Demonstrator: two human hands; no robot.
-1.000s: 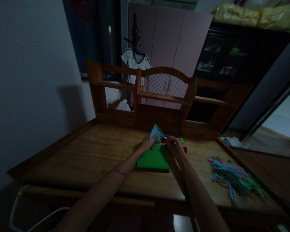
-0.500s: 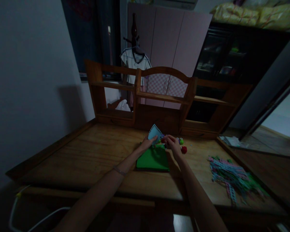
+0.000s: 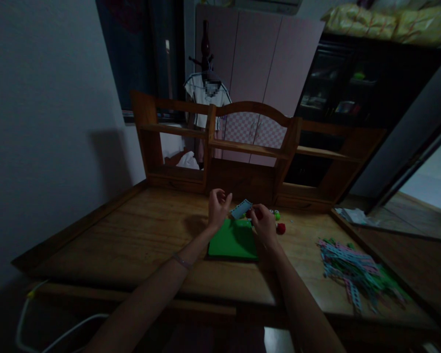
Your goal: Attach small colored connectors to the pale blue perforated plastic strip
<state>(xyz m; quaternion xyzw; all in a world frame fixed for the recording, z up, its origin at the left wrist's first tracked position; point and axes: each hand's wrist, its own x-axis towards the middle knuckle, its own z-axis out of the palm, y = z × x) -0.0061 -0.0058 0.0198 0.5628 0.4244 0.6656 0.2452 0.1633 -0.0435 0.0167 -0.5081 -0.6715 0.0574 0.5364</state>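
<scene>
Fingers of the right hand (image 3: 264, 224) pinch a flat, pale-blue perforated strip (image 3: 241, 209) above the far edge of a smooth green board (image 3: 232, 241). Left hand (image 3: 217, 206) hovers beside it, loosely curled, holding nothing. Small round red and green toys (image 3: 278, 221) lie just right, on the grained wooden desk (image 3: 132, 235).

A single head-worn view is aimed forward and down across a wooden desk (image 3: 139, 235) from the near edge, both forearms being seen reaching away toward a shelf unit (image 3: 250, 147) at the far side.
</scene>
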